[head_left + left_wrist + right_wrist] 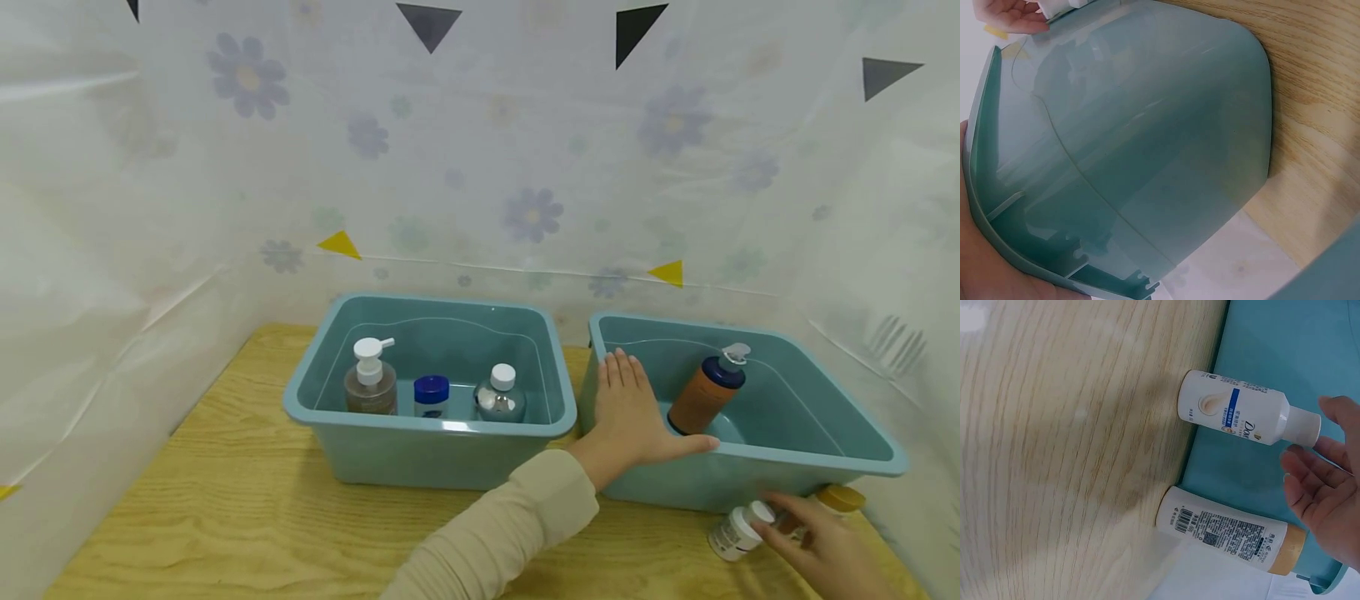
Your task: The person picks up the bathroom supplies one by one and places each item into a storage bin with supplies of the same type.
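My left hand (628, 408) rests on the left front corner of the right teal bin (750, 454), fingers straight along the side rim and thumb along the front rim. In front of that bin a small white bottle labelled Dove (1235, 409) stands on the table. The thumb and fingers of my right hand (1329, 469) are at its white cap (1302, 427) and pinch it. Beside it stands a white bottle with a gold cap (1229, 531), mostly behind the right hand in the head view. An orange-brown pump bottle (701, 400) leans inside the right bin.
The left teal bin (405, 450) holds a pump bottle (371, 383), a blue-capped container (431, 392) and a clear bottle with a white cap (501, 396). Both bins stand on a wooden table (247, 517), before a flower-patterned sheet (465, 167).
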{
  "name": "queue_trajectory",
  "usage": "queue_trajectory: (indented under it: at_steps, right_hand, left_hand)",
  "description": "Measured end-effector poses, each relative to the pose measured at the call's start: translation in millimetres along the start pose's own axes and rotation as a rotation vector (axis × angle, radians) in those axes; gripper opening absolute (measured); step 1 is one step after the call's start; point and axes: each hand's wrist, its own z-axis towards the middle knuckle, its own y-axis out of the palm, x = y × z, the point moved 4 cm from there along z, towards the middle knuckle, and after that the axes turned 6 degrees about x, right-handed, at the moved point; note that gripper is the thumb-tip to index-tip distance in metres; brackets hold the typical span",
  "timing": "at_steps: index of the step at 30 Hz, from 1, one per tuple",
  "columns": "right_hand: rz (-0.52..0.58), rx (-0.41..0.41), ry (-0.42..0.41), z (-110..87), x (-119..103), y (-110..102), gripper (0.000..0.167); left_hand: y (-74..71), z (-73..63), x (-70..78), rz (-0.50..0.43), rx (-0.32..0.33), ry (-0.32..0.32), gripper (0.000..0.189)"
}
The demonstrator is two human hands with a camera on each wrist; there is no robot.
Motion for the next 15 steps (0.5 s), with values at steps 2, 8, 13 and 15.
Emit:
queue_trajectory:
  at_steps: [2,8,13,15]
  right_hand:
    - [0.001,0.061,-0.033,-0.8,-1.2,0.4,0.028]
    - [-0.007,0.077,-0.017,1.4,-1.6,3.0,0.023]
    - [0.004,0.068,-0.015,2.6,-1.1,5.0,0.024]
    - [0.0,0.053,-0.004,3.4,-0.8,5.9,0.024]
  left_hand:
    - [-0.3,-0.1,-0.1,0.001,-0.005,-0.002,0.119]
    - [-0.5,-0.2,0.7,0.005,-0.018,-0.007,0.118]
    - [0.2,-0.5,1.0,0.008,-0.02,-0.01,0.118]
    - [0.4,-0.6,0.9,0.011,-0.02,-0.011,0.118]
